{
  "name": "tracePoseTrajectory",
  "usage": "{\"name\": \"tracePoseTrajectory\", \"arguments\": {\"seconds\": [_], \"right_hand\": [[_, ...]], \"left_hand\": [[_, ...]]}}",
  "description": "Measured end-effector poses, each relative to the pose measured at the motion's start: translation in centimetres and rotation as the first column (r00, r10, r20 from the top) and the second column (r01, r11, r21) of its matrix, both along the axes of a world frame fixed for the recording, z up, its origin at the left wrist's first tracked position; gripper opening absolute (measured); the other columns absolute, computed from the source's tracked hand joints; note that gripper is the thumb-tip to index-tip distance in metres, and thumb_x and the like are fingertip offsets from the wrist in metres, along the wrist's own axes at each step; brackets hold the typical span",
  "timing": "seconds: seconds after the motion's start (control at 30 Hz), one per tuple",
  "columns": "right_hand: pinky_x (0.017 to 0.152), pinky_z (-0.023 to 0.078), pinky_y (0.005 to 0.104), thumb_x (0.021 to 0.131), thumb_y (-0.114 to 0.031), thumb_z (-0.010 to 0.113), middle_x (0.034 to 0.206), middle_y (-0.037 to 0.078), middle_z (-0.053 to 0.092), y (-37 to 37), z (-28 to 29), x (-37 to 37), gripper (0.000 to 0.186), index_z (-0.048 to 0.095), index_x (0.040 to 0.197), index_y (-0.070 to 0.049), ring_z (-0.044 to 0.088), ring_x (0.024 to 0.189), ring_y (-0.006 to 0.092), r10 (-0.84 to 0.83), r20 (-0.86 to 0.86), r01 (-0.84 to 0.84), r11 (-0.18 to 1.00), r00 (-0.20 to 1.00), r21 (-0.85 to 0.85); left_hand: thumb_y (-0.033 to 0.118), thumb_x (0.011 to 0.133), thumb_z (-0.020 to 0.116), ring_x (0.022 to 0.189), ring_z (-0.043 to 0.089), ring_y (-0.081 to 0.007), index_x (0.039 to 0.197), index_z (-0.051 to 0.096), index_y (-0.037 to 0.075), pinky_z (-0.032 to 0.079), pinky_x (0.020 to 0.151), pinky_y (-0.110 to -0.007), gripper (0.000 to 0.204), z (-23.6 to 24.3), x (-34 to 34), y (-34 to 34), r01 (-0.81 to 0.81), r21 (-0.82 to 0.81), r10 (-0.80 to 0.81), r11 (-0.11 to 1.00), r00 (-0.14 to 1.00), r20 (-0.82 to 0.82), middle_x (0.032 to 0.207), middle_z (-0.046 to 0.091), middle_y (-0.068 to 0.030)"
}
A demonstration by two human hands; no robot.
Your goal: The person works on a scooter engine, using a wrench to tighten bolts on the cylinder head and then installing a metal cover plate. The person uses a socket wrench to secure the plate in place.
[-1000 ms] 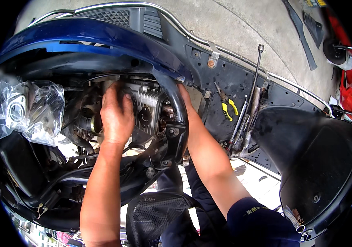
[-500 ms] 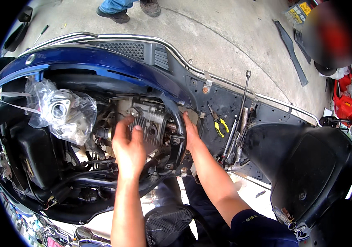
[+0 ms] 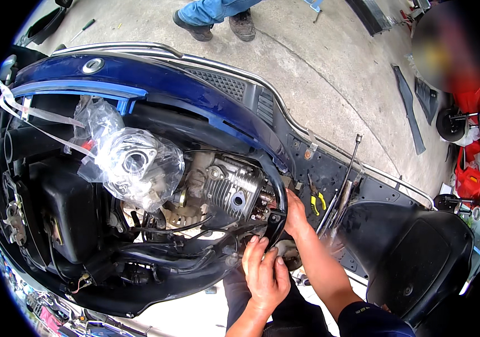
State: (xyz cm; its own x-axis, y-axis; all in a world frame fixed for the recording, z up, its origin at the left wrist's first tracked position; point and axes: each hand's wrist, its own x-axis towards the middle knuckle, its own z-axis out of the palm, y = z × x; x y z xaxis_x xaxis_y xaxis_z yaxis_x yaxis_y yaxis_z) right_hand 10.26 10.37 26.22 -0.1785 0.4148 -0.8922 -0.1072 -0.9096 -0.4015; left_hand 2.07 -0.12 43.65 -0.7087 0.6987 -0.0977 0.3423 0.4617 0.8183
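Note:
The finned engine cylinder and head (image 3: 231, 191) lie in the opened scooter body, with a dark oval port on the near side. A curved black frame tube (image 3: 280, 196) passes across the head's right end. Beyond that tube, my right hand (image 3: 296, 214) reaches to the head's end; its fingertips are partly hidden. Below the tube's lower bracket is my left hand (image 3: 266, 275), fingers loosely bent, thumb apart, with nothing visible in it. A round metal part (image 3: 290, 255) shows between my hands; its kind is unclear.
A clear plastic bag with a metal engine part (image 3: 136, 163) sits left of the cylinder. Yellow-handled pliers (image 3: 318, 201) and several long wrenches (image 3: 338, 208) lie on the footboard. Farther right is the black seat (image 3: 419, 253). Another person's shoes (image 3: 243, 25) stand beyond the blue panel (image 3: 167, 84).
My left hand has left the cylinder's top and come down toward me, below the frame tube. My right hand stays by the head's end. The view has shifted left.

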Motion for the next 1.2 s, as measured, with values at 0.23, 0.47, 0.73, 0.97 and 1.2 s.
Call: {"name": "tracePoseTrajectory", "arguments": {"seconds": [0.23, 0.47, 0.73, 0.97, 1.2], "right_hand": [[0.061, 0.048, 0.0265, 0.099, -0.034, 0.052, 0.080, -0.001, 0.058, 0.0, 0.2, -1.9, 0.025, 0.064, 0.099, -0.012, 0.053, 0.064, 0.0113, 0.031, 0.081, -0.022, 0.994, 0.996, -0.108], [0.049, 0.047, 0.0289, 0.099, -0.038, 0.049, 0.073, 0.001, 0.059, 0.4, 1.2, -3.0, 0.028, 0.066, 0.098, -0.016, 0.053, 0.055, 0.0136, -0.037, 0.129, 0.069, 0.963, 0.991, -0.259], [0.063, 0.050, 0.0261, 0.101, -0.030, 0.050, 0.082, 0.004, 0.063, -1.9, -1.1, -0.2, 0.028, 0.060, 0.112, -0.007, 0.061, 0.069, 0.0145, 0.132, 0.118, -0.135, 0.991, 0.984, 0.018], [0.074, 0.058, 0.0351, 0.096, -0.035, 0.062, 0.098, 0.015, 0.069, -2.4, 5.5, 7.4, 0.035, 0.063, 0.102, -0.001, 0.069, 0.084, 0.0238, -0.011, 0.202, 0.008, 1.000, 0.979, 0.017], [0.064, 0.057, 0.0320, 0.091, -0.015, 0.067, 0.092, 0.010, 0.067, -5.6, 7.4, 14.9, 0.019, 0.060, 0.102, -0.001, 0.067, 0.076, 0.0186, -0.104, 0.500, -0.008, 0.976, 0.860, 0.217]], "left_hand": [[-0.004, 0.077, 0.061, 0.112, 0.057, -0.0386, 0.095, 0.061, -0.001, 0.044, 0.100, -0.048, 0.019, 1.1, -0.6, -0.6, -0.017, 0.066, 0.020, 0.998, 0.999, -0.041, 0.109, 0.063, -0.0191], [-0.006, 0.075, 0.062, 0.107, 0.059, -0.0370, 0.096, 0.062, 0.000, 0.046, 0.098, -0.048, 0.021, 1.1, 1.2, -1.0, 0.024, 0.121, -0.033, 0.992, 0.997, 0.074, 0.105, 0.063, -0.0168], [0.002, 0.089, 0.056, 0.097, 0.062, -0.0362, 0.101, 0.059, -0.005, 0.051, 0.087, -0.044, 0.014, 1.1, 1.8, -1.3, 0.112, 0.123, -0.132, 0.986, 0.976, 0.172, 0.099, 0.064, -0.0179], [-0.003, 0.091, 0.053, 0.088, 0.064, -0.0333, 0.102, 0.057, -0.005, 0.053, 0.083, -0.043, 0.012, 2.8, 2.7, -2.1, 0.160, 0.162, -0.199, 0.974, 0.941, 0.272, 0.089, 0.065, -0.0160], [0.003, 0.099, 0.050, 0.090, 0.062, -0.0227, 0.108, 0.056, -0.005, 0.049, 0.086, -0.034, 0.014, 4.1, 3.1, -4.1, 0.125, 0.181, -0.192, 0.976, 0.887, 0.420, 0.095, 0.065, -0.0141]]}}
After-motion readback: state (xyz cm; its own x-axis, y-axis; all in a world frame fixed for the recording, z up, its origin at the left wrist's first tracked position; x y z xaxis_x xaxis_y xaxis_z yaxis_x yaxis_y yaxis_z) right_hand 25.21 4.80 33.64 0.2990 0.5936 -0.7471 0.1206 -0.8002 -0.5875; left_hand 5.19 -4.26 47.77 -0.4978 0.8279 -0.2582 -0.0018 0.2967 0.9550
